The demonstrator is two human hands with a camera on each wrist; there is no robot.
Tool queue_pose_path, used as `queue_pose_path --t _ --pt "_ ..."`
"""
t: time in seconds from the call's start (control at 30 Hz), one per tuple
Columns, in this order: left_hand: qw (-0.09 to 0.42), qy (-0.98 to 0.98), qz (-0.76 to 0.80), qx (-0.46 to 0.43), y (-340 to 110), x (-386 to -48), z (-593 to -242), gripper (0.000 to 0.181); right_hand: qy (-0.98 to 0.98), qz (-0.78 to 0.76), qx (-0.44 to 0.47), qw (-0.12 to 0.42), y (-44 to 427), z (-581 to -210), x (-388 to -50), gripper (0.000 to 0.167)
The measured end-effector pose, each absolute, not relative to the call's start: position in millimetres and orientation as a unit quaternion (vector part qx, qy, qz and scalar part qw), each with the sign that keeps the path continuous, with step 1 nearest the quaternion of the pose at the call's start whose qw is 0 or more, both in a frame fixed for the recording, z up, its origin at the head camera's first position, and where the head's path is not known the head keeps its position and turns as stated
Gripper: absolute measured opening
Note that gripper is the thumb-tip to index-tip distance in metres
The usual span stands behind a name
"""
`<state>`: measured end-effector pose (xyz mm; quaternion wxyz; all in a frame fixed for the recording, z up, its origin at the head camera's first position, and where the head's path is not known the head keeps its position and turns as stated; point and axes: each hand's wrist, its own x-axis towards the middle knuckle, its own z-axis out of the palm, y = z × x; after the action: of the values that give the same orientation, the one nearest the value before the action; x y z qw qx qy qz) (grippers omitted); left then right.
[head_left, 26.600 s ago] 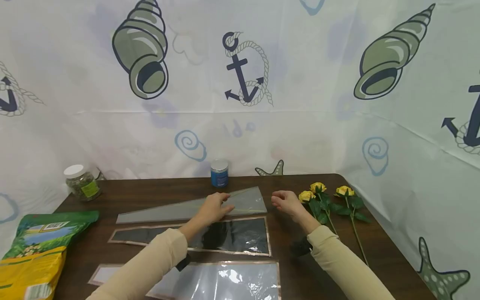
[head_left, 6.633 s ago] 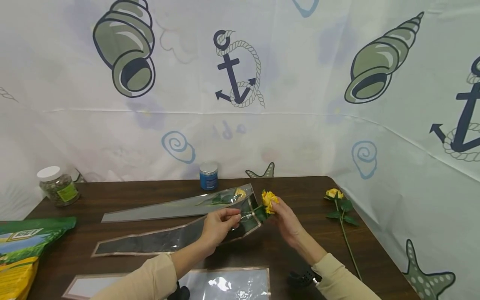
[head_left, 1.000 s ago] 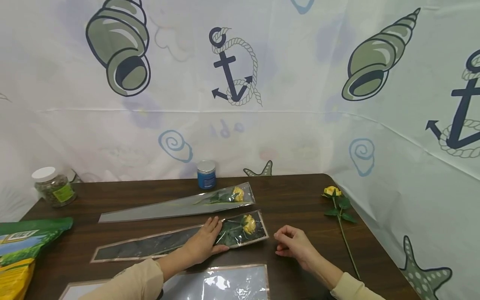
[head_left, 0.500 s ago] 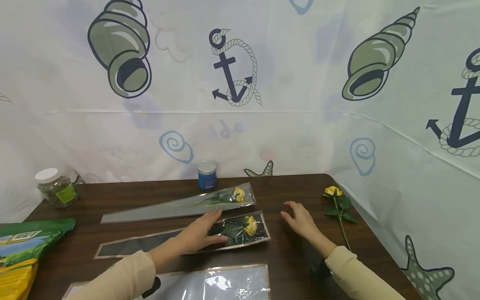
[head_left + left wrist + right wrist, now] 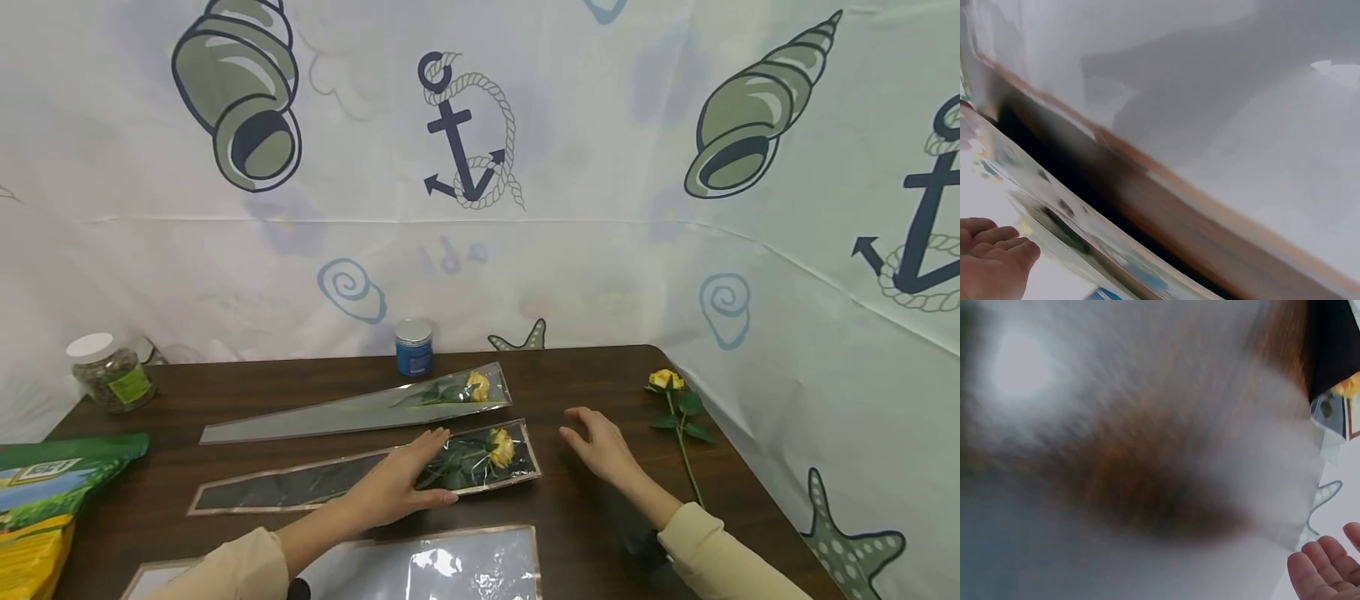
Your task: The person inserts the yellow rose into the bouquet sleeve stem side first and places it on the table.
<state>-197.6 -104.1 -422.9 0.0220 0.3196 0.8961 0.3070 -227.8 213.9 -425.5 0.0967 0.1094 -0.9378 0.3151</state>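
Note:
My left hand (image 5: 401,479), fingers extended, lies over the middle of a long black-backed clear flower sleeve (image 5: 292,490); whether it touches cannot be told. Inside that sleeve's wide end is a yellow rose (image 5: 501,448). Behind it lies a grey-backed sleeve (image 5: 300,423) with another yellow rose (image 5: 477,387) inside. My right hand (image 5: 603,446) hovers right of the sleeves, holding nothing, its fingers loosely bent. Further right a loose yellow rose (image 5: 666,381) with green leaves lies on the table. The left wrist view catches curled fingertips (image 5: 1007,247); the right wrist view shows fingers (image 5: 1329,565).
A white-backed sleeve (image 5: 435,567) lies at the table's front, partly under my left sleeve. At the back stand a blue tin (image 5: 414,348) and a jar (image 5: 112,375) with a white lid. A green and yellow bag (image 5: 67,508) lies at left.
Two of the three loose roses have gone into the grey and black sleeves. In the last second my left hand shifted slightly leftward, and my right hand's fingers loosened and moved a little away.

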Motion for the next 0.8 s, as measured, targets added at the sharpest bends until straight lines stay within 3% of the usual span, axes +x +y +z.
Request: queue_pose_path --t 0.3,0.43,0.6,0.67,0.8 --pt "-0.032 0.867 0.310 0.388 -85 -164 -426 0.070 -0.916 0.384 0.101 0.057 216 -423 -197 0.025" --pt "-0.052 0.842 0.329 0.424 -79 -150 -432 0.056 -0.877 0.469 0.100 -0.028 219 -422 -178 0.034" --pt "0.027 0.818 0.365 0.444 -70 -137 -441 0.040 -0.776 0.600 0.066 -0.185 221 -421 -155 0.048" --pt "0.061 0.823 0.364 0.432 -66 -133 -445 0.032 -0.746 0.623 0.050 -0.231 220 -421 -147 0.051" --pt "0.087 0.842 0.352 0.399 -60 -129 -452 0.033 -0.697 0.653 0.013 -0.298 216 -424 -133 0.052"
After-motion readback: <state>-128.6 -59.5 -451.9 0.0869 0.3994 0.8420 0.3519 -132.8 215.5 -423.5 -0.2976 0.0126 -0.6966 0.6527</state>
